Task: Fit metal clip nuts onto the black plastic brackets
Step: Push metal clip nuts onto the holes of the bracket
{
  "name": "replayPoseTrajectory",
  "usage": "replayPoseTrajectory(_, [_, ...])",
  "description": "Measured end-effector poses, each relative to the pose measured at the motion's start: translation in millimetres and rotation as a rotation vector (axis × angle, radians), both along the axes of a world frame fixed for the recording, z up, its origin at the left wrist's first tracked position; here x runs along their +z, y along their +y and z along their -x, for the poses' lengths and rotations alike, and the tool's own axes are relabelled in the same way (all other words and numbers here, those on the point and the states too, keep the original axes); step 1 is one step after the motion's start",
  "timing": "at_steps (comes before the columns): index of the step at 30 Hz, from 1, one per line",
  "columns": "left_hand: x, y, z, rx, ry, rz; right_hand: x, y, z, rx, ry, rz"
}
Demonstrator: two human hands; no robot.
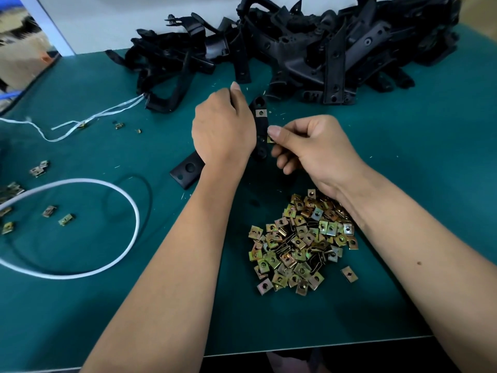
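Bracket (260, 130), a black plastic strip with holes, is sitting above the green mat (403, 170) in the left hand (223, 130), whose fingers are curling round it. One brass-coloured clip nut (260, 113) is already sitting near its far end. Right hand (309, 146) is pinching a second clip nut (271, 138) against the strip's right edge, above the loose nut pile (301, 243).

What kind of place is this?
Probably a small factory workbench: a green table mat, a heap of black brackets at the back, and a pile of metal clip nuts being fitted by hand.
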State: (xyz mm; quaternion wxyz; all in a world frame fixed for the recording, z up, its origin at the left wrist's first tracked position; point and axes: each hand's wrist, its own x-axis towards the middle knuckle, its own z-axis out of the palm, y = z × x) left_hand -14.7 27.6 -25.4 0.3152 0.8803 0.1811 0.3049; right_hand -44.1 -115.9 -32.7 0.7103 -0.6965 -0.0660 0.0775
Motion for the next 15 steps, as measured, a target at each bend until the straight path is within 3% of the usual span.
replayPoseTrajectory(15, [4.1,-11.4,4.4,0.020,-0.006,0.002,3.9,-1.0,4.1,0.030,-0.107,0.081])
